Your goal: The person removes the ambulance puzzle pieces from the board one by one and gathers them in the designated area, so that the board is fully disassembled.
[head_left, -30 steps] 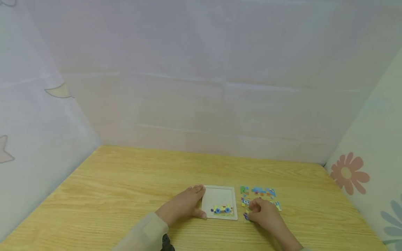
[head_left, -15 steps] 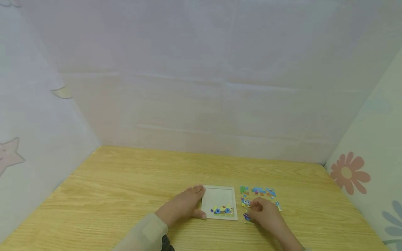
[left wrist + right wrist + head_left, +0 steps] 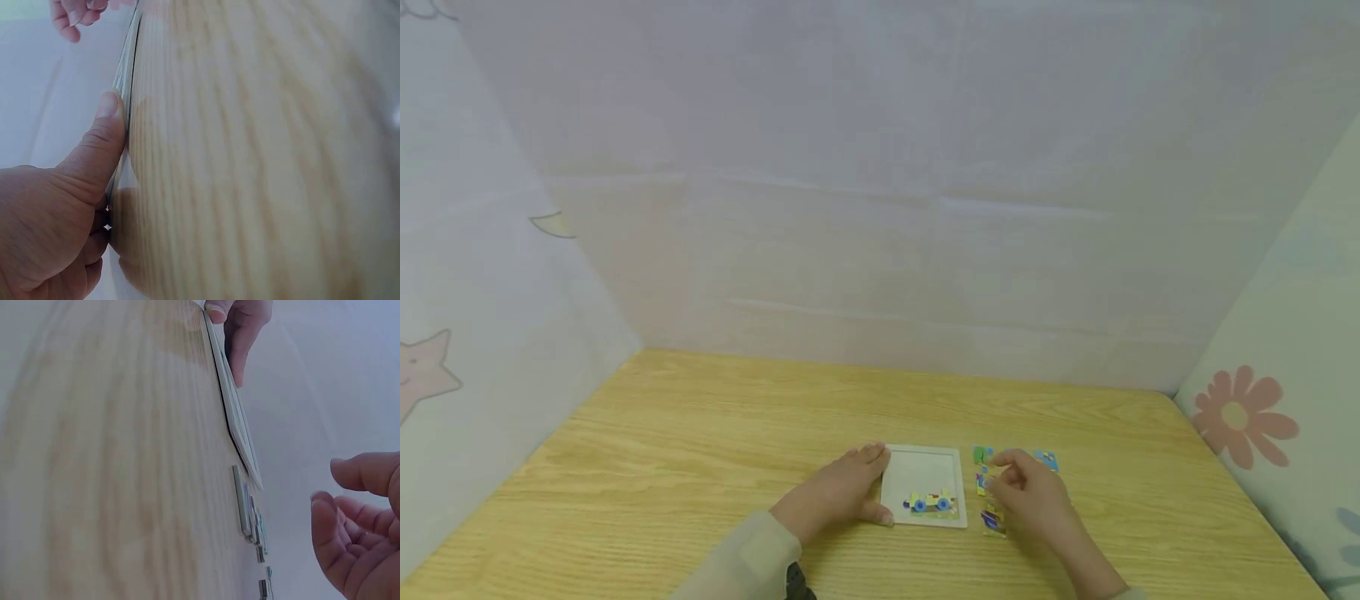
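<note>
My left hand rests against the left edge of a white puzzle tray, fingers extended near its upper corner and thumb at the lower one. In the left wrist view the thumb lies along the tray's rim. Joined pieces showing a yellow vehicle with blue wheels sit in the tray's lower right. To the right, my right hand hovers over loose puzzle pieces. In the right wrist view its thumb and forefinger stand apart, with nothing seen between them. The hand hides several pieces in the head view.
Showing around the right hand are a green piece, a blue piece and a yellow-purple piece. All lie on a wood-grain table. Pale cloth walls enclose the back and both sides.
My right hand has lifted and shifted slightly away from the nearest piece, uncovering more of it and covering pieces farther back. The left hand and tray have stayed put.
</note>
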`<state>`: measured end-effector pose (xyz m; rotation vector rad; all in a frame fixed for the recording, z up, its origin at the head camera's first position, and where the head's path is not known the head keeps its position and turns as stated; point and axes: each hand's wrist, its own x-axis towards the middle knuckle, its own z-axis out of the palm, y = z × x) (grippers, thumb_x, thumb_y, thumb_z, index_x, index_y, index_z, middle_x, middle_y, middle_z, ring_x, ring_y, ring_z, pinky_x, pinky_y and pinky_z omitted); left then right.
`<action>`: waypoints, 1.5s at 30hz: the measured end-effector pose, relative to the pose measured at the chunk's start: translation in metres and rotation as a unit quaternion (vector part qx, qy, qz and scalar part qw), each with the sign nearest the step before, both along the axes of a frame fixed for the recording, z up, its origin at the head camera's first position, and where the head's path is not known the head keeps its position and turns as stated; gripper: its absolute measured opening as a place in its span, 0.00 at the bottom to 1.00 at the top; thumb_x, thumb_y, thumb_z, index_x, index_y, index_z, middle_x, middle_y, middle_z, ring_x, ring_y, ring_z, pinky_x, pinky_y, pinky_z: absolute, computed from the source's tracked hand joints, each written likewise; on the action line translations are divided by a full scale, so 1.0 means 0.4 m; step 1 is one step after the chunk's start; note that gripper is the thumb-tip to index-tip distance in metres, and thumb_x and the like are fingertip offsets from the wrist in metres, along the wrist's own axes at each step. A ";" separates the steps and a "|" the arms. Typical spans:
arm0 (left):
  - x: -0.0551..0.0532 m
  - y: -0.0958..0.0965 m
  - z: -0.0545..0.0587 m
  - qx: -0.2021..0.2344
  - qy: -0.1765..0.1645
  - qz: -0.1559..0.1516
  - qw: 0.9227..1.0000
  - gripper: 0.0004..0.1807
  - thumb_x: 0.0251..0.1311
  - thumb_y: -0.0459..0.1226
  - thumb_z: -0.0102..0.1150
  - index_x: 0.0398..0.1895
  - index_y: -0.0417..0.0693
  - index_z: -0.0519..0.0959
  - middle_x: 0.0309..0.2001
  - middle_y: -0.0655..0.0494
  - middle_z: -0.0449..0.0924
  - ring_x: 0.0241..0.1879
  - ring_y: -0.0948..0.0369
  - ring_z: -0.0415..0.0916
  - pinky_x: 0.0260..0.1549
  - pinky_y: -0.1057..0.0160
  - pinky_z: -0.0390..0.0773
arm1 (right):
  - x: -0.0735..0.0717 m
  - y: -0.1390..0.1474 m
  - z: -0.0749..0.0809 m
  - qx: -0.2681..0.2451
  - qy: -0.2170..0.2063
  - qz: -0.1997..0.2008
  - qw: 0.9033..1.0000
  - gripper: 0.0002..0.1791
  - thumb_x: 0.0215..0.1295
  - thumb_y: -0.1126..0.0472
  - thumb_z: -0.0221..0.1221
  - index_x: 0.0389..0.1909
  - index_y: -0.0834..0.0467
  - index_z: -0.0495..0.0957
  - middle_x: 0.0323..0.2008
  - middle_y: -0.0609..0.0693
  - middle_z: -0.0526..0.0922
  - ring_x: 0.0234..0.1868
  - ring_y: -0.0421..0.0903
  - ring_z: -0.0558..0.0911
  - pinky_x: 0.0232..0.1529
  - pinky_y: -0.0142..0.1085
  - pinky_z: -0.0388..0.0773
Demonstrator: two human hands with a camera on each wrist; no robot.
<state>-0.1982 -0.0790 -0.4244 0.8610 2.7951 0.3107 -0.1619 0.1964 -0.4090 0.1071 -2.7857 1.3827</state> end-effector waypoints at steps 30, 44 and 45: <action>0.003 0.001 0.003 0.018 -0.011 0.005 1.000 0.51 0.46 0.60 0.60 0.68 0.37 0.58 0.69 0.44 0.56 0.69 0.50 0.54 0.67 0.51 0.57 | -0.018 -0.112 0.008 0.009 0.040 0.149 0.988 0.16 0.57 0.61 0.63 0.45 0.63 0.77 0.39 0.53 0.81 0.38 0.45 0.77 0.37 0.27 0.77; -0.001 0.003 0.001 0.010 -0.007 0.010 1.000 0.51 0.46 0.61 0.59 0.68 0.37 0.58 0.69 0.44 0.56 0.68 0.50 0.54 0.67 0.52 0.58 | -0.021 -0.151 0.003 0.053 0.020 0.225 0.973 0.12 0.58 0.67 0.59 0.44 0.61 0.79 0.45 0.54 0.80 0.45 0.52 0.77 0.43 0.43 0.79; -0.001 0.003 0.002 0.009 -0.008 0.010 1.000 0.51 0.46 0.60 0.59 0.68 0.37 0.59 0.69 0.44 0.56 0.68 0.50 0.54 0.67 0.52 0.58 | -0.022 -0.153 0.001 0.058 0.020 0.225 0.972 0.12 0.58 0.68 0.59 0.44 0.61 0.79 0.45 0.53 0.80 0.45 0.52 0.77 0.42 0.43 0.79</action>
